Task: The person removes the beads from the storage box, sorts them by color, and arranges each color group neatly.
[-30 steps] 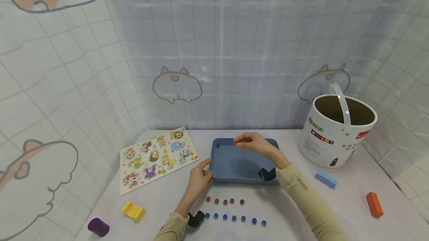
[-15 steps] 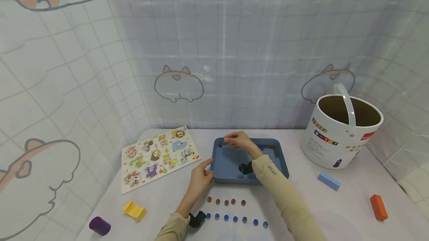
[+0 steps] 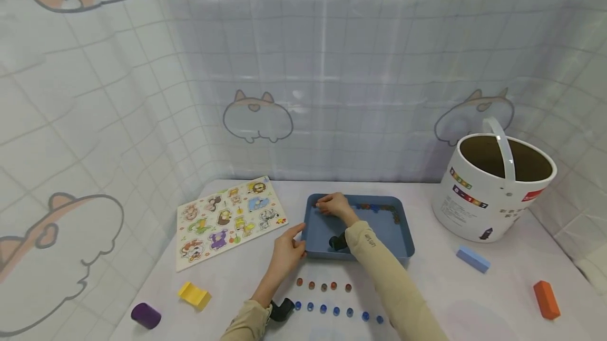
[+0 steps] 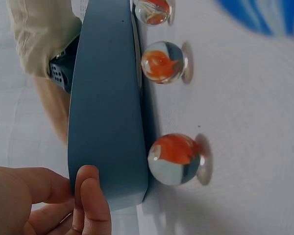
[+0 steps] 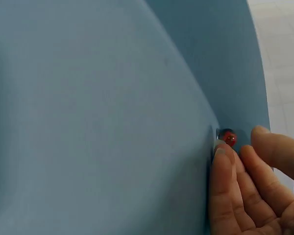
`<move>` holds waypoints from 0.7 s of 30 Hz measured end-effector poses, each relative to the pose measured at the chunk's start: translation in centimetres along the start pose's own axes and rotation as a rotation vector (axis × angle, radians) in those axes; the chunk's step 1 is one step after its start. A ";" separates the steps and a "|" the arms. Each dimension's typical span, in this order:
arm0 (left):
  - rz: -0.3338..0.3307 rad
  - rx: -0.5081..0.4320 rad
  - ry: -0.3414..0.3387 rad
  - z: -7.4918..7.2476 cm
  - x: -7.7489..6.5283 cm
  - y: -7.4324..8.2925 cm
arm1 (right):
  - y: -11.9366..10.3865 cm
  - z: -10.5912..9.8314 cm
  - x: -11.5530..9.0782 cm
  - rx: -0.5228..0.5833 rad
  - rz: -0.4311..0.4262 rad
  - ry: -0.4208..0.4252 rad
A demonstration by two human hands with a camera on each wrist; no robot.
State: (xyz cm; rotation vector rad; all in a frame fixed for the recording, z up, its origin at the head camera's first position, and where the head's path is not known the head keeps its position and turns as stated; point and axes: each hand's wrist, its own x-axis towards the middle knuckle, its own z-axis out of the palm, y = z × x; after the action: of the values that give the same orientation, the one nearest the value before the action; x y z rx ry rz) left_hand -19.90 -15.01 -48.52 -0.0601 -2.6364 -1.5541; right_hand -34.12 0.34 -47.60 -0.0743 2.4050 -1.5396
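Observation:
In the head view a shallow blue tray (image 3: 379,233) lies on the table. My left hand (image 3: 287,250) grips its near left corner; in the left wrist view thumb and fingers (image 4: 93,196) bracket the tray wall. My right hand (image 3: 334,206) reaches inside to the far left corner. There, in the right wrist view, a red and dark glass marble (image 5: 228,137) lies against the wall, with the fingertips right at it and one finger apart. More marbles (image 3: 374,207) line the tray's far right edges. In front are a row of orange-red marbles (image 3: 311,285) and a row of blue marbles (image 3: 323,309).
A white bucket (image 3: 467,204) with a raised handle stands at the right, near a blue block (image 3: 473,259) and an orange block (image 3: 546,300). At the left lie an animal puzzle board (image 3: 227,222), a yellow block (image 3: 194,296) and a purple cylinder (image 3: 146,315).
My right hand has moved left across the tray and down into its far left corner, uncovering the marbles at the far right. The left hand keeps its place on the tray.

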 end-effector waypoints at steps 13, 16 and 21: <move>0.042 -0.012 0.004 0.1 0.2 -0.1 | -1.0 2.1 -0.2 -0.148 -0.022 0.079; 0.043 -0.009 0.007 0.1 0.2 -0.2 | -0.6 1.7 -0.1 -0.150 -0.028 0.041; 0.044 0.012 0.021 0.0 0.0 -0.2 | -0.4 -0.1 -0.8 -0.091 -0.064 -0.059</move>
State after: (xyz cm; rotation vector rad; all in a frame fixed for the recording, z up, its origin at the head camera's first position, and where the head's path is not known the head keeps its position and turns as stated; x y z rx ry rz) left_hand -19.94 -15.10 -48.75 -0.1003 -2.6097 -1.5171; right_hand -33.42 0.40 -47.06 -0.2143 2.4475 -1.4335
